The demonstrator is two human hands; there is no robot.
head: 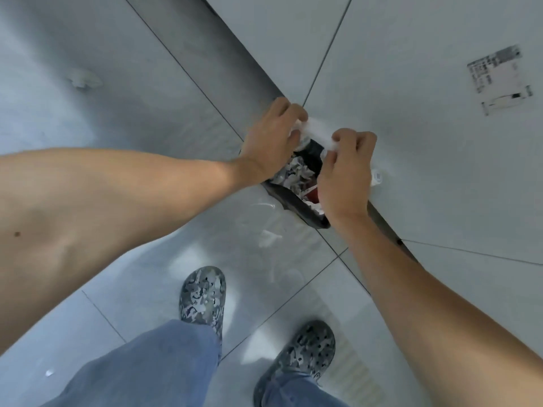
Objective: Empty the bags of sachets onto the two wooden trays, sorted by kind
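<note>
a dark waste bin (296, 205) stood on the glossy grey tiled floor (147, 83), hard against the base of a pale wall (426, 160); crumpled paper (293, 173) and something red (312, 195) filled it. a printed label (499, 79) was stuck on the wall, up and to the right of the bin. a white scrap (83, 78) lay on the floor far to the left, and another white scrap (269, 237) lay just in front of the bin. two camouflage-patterned clogs (202, 301) stood below, under the hems of blue jeans (164, 365)
</note>
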